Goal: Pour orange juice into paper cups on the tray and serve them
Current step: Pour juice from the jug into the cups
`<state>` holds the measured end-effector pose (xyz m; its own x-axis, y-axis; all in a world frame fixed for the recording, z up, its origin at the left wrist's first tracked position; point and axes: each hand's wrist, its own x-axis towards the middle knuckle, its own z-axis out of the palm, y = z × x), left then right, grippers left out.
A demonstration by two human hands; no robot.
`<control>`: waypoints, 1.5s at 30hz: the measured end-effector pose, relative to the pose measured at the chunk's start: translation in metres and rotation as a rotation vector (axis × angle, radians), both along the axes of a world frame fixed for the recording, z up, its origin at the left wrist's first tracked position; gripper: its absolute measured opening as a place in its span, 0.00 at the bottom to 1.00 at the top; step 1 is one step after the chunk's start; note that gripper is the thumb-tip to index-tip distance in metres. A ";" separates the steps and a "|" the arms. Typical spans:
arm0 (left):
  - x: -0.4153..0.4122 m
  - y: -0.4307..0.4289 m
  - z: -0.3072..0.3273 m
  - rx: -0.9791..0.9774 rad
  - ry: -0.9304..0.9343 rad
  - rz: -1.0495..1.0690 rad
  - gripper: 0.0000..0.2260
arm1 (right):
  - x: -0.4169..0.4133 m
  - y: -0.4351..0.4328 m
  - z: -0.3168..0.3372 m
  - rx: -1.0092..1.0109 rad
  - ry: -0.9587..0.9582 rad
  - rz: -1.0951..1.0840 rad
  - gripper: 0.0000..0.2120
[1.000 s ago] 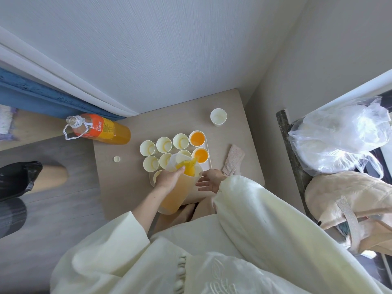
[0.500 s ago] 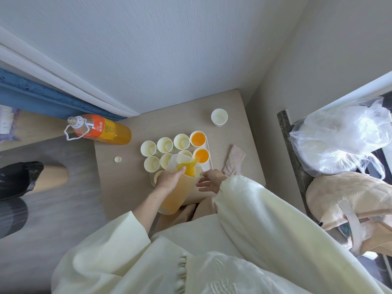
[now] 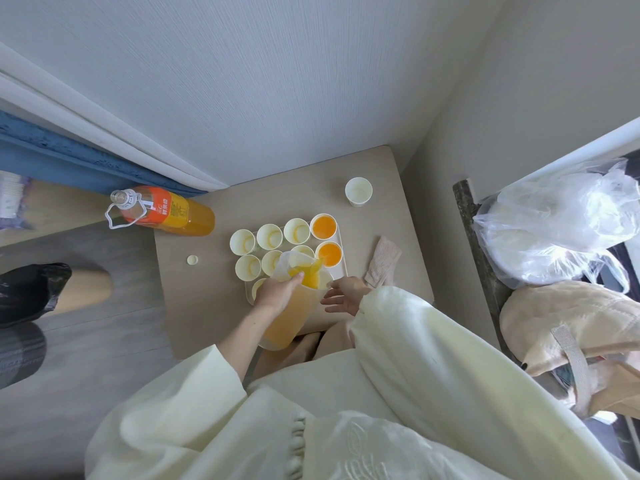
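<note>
My left hand (image 3: 277, 293) grips a clear pitcher of orange juice (image 3: 294, 310), tilted toward the tray (image 3: 343, 261) with its spout over the tray's near right corner. Several paper cups (image 3: 270, 235) stand on the tray. Two cups at the right, the far one (image 3: 323, 226) and the nearer one (image 3: 329, 253), hold juice; the rest look empty. The pitcher hides the cups in the nearest row. My right hand (image 3: 344, 296) rests open by the tray's near right edge, beside the pitcher.
A large juice bottle (image 3: 166, 213) lies open on its side at the table's left edge, its cap (image 3: 192, 260) on the table nearby. A lone paper cup (image 3: 358, 191) stands at the back right. A folded cloth (image 3: 382, 263) lies right of the tray. Bags (image 3: 554, 230) fill the right.
The pitcher stays tilted over the tray in my left hand. My right hand has barely moved. The view has shifted slightly.
</note>
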<state>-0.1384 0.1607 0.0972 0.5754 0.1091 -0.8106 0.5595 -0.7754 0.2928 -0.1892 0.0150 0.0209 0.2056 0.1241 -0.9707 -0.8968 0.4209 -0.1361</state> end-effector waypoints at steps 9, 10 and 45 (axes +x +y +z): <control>-0.001 0.000 -0.001 -0.019 0.000 0.028 0.31 | -0.001 0.000 0.002 -0.008 -0.004 0.007 0.15; -0.001 0.000 0.000 -0.018 0.005 0.030 0.31 | -0.001 0.000 0.002 -0.007 -0.005 0.007 0.15; -0.001 -0.003 0.006 -0.012 0.017 0.031 0.21 | 0.000 -0.005 0.008 -0.031 -0.020 0.013 0.11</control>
